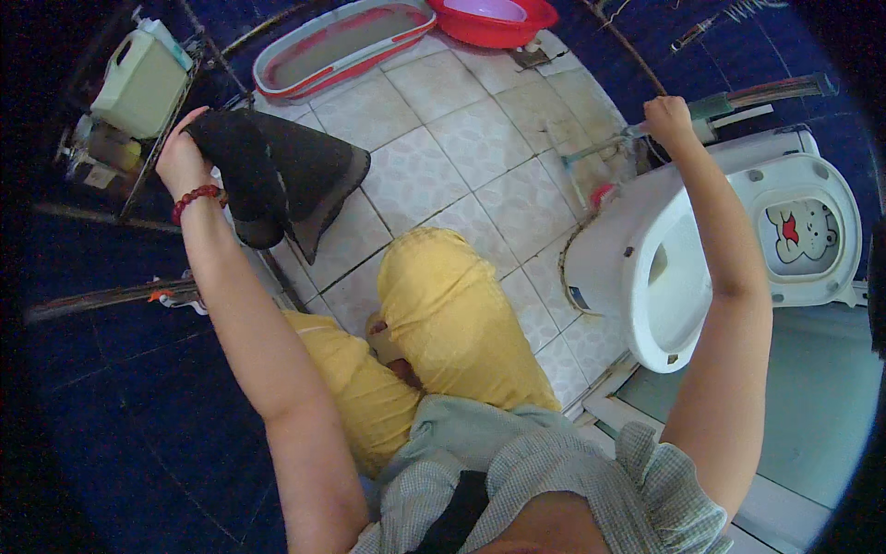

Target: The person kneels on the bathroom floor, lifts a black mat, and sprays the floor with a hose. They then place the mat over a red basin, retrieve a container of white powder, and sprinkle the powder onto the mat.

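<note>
My left hand (185,156), with a red bead bracelet on the wrist, grips the edge of a black floor mat (277,159). The mat hangs bent above the tiles, its far corner pointing away from the hand. On the other side, my right hand (668,121) is closed around the pole of what looks like a floor squeegee (716,105). Its pale head (566,166) reaches the tiled floor (443,159) beside the toilet (616,256). The fingertips of my right hand are turned out of sight.
A grey-and-red oblong tub (346,41) and a red basin (495,24) holding a purple one stand at the far wall. At left, a wire shelf (156,152) carries a pale jug (142,83). The toilet's lid (799,228) is raised. A floor drain (529,59) lies near the basin.
</note>
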Action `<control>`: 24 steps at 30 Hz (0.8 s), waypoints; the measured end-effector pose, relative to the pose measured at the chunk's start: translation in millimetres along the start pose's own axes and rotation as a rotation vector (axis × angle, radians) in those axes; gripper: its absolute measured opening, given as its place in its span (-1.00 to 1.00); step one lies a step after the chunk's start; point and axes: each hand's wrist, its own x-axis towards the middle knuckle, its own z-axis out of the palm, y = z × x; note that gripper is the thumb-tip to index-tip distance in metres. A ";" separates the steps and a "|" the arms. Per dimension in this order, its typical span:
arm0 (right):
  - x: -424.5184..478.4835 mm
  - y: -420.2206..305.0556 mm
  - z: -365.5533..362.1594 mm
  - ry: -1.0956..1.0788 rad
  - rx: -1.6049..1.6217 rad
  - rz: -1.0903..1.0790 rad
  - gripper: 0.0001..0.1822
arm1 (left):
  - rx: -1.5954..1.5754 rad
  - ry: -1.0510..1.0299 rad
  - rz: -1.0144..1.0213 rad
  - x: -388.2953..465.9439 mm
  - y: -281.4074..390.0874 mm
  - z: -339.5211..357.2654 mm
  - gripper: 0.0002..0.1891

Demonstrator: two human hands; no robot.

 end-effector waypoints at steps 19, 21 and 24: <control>-61.1 -65.9 -11.5 -0.177 0.405 -0.138 -0.73 | -0.083 -0.062 -0.045 9.9 -16.7 7.8 -0.70; -52.5 -56.1 -6.7 -0.224 0.403 -0.092 -0.73 | -0.046 -0.033 -0.017 7.5 -4.8 3.0 -0.69; -46.4 -32.0 -1.4 -0.305 0.394 -0.026 -0.69 | 0.013 -0.012 -0.007 -0.9 1.0 3.2 -0.70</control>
